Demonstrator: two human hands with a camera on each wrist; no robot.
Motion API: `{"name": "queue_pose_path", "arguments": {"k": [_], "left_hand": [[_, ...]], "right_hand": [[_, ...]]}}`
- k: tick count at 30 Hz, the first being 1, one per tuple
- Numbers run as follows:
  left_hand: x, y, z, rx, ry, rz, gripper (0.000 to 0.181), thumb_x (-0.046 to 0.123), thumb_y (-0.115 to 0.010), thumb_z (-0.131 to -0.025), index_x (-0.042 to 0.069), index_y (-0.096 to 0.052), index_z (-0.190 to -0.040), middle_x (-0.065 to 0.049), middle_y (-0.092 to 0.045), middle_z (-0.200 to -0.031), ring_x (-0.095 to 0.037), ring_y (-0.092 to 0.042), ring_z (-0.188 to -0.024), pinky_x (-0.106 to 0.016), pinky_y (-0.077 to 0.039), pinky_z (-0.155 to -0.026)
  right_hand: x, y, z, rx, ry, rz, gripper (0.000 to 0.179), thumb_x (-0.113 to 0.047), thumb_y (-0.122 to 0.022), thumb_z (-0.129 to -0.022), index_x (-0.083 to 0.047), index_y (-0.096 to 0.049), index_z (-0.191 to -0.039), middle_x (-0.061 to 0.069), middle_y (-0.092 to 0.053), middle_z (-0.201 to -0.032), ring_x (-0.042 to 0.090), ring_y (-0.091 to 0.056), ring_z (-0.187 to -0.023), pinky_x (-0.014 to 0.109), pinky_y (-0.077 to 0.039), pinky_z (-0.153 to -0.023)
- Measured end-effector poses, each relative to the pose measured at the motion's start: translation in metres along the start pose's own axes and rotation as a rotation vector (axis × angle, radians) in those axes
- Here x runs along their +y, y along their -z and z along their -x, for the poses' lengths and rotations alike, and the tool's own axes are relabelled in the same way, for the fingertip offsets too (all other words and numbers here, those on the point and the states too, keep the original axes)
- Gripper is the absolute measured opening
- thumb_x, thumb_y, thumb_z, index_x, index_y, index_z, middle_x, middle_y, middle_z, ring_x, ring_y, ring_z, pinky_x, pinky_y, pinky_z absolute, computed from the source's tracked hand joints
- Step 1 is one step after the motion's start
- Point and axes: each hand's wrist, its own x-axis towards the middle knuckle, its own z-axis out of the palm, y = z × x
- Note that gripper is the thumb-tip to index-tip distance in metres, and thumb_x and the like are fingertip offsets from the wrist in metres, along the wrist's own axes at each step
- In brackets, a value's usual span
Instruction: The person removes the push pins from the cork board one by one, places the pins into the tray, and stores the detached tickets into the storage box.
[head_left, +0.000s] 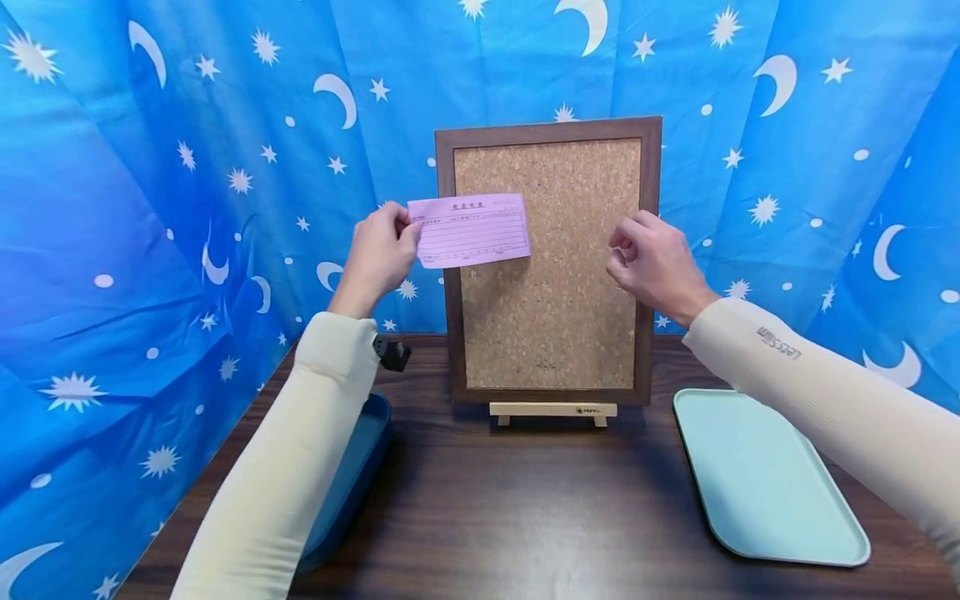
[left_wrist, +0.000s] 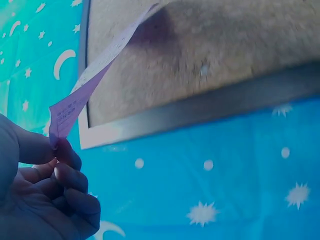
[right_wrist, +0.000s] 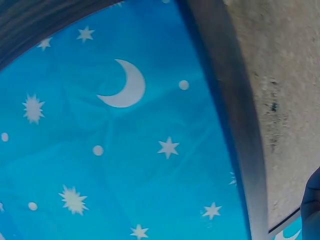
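Lilac slip [head_left: 472,235] w/ dk print, speckled tan corkboard [head_left: 555,317], dk brn frame [head_left: 551,134], blue star-&-moon cloth [head_left: 487,75]

Lane toward 12 o'clock, hemmed in at 9 and 3.

A hand could pass over the surface [head_left: 540,508] between the blue tray [head_left: 366,454] at 9 o'clock and the pale green tray [head_left: 765,475] at 3, up to the wooden stand [head_left: 552,410], where the corkboard [head_left: 555,325] blocks 12. Before its face, room lies between the lilac slip [head_left: 480,232] at 10 o'clock and the right hand [head_left: 660,260] at 3.
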Motion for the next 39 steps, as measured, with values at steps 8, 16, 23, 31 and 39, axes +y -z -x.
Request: {"name": "queue_pose_path", "arguments": {"k": [8,16,23,31,39], "left_hand": [[-0.031,0.037,0.044,-0.011,-0.036,-0.084,0.028,0.024,-0.044,-0.100,0.001,-0.051,-0.115,-0.015,-0.056,-0.102,-0.027,-0.053,-0.081,-0.035,-0.044,-0.059],[-0.061,0.065,0.093,-0.008,-0.012,-0.169,0.024,0.018,-0.048,-0.099,-0.001,-0.050,-0.114,-0.018,-0.056,-0.098,-0.030,-0.052,-0.078,-0.034,-0.043,-0.055],[-0.091,0.078,0.127,0.004,0.042,-0.219,0.025,0.013,-0.049,-0.098,-0.006,-0.047,-0.115,-0.022,-0.055,-0.095,-0.030,-0.053,-0.072,-0.030,-0.042,-0.049],[-0.137,0.076,0.172,0.001,0.170,-0.216,0.041,0.013,-0.049,-0.097,0.000,-0.030,-0.131,-0.023,-0.057,-0.093,-0.028,-0.058,-0.063,-0.029,-0.048,-0.047],[-0.175,0.067,0.198,-0.065,0.227,-0.315,0.013,0.007,-0.050,-0.095,0.001,-0.054,-0.105,-0.017,-0.057,-0.082,-0.024,-0.049,-0.060,-0.030,-0.036,-0.044]], "right_hand": [[0.017,0.009,0.030,0.019,0.029,0.010,0.006,0.002,-0.062,-0.078,-0.002,-0.061,-0.083,0.008,-0.053,-0.080,0.022,-0.053,-0.070,0.036,-0.044,-0.063],[0.030,0.021,0.069,-0.031,0.009,0.058,0.013,0.003,-0.069,-0.074,-0.001,-0.063,-0.084,0.010,-0.055,-0.081,0.023,-0.056,-0.069,0.041,-0.048,-0.063],[0.037,0.026,0.105,-0.085,-0.055,0.083,0.020,0.004,-0.074,-0.070,-0.003,-0.063,-0.085,0.008,-0.055,-0.081,0.021,-0.055,-0.069,0.042,-0.051,-0.062],[0.054,0.021,0.158,-0.122,-0.127,0.105,0.022,0.003,-0.076,-0.069,-0.006,-0.062,-0.084,0.003,-0.052,-0.080,0.017,-0.050,-0.067,0.037,-0.047,-0.058],[0.071,0.023,0.197,-0.249,-0.174,0.109,0.018,0.001,-0.072,-0.069,-0.010,-0.061,-0.078,-0.001,-0.051,-0.074,0.013,-0.047,-0.063,0.032,-0.042,-0.053]]}}
